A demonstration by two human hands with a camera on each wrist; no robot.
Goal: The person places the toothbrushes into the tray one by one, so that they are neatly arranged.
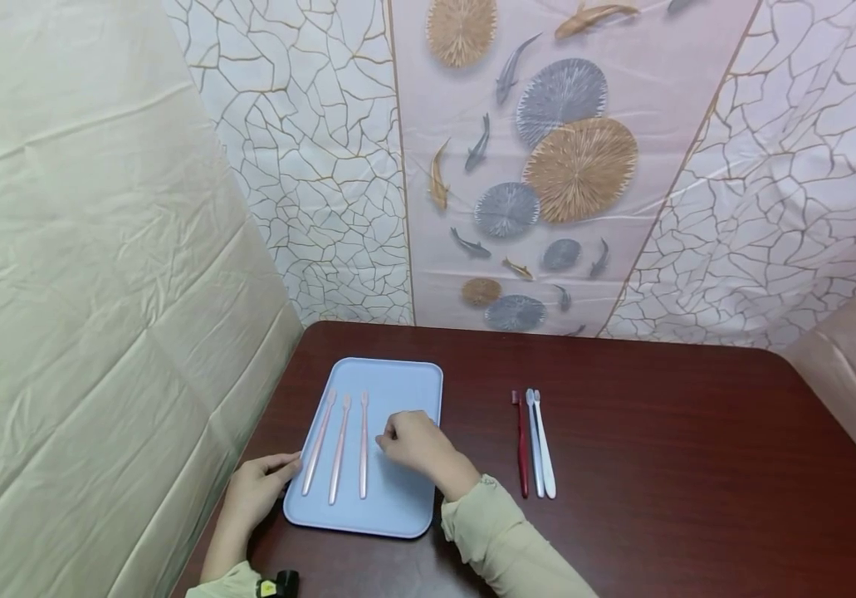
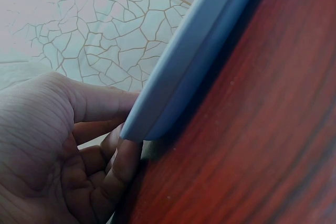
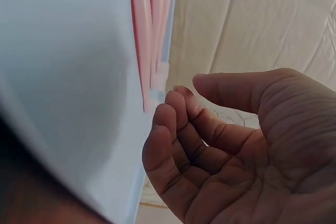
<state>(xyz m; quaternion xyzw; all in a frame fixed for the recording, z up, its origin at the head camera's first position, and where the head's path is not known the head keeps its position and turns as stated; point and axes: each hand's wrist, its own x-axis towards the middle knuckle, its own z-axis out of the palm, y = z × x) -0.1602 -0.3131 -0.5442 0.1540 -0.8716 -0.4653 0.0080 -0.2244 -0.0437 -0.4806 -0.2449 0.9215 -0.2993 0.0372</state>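
A light blue tray (image 1: 398, 378) lies on the table, with three pink toothbrushes (image 1: 339, 453) side by side on its left half, heads toward the far end. My left hand (image 1: 251, 490) pinches the tray's left rim, thumb at the upper edge and fingers beneath, as the left wrist view shows. Above the right half of the tray hovers my right hand (image 1: 418, 444). In the right wrist view its fingers (image 3: 160, 145) are loosely bent, the thumb stands apart, and nothing is held. Pink toothbrushes (image 3: 140, 24) show beyond that hand.
Right of the tray on the dark red wooden table (image 1: 659, 465) lie a red toothbrush (image 1: 523, 448), a bluish toothbrush (image 1: 535, 444) and a white toothbrush (image 1: 545, 448), close together. A beige cloth wall (image 1: 136, 332) borders the left side; a patterned cloth (image 1: 323, 166) hangs behind.
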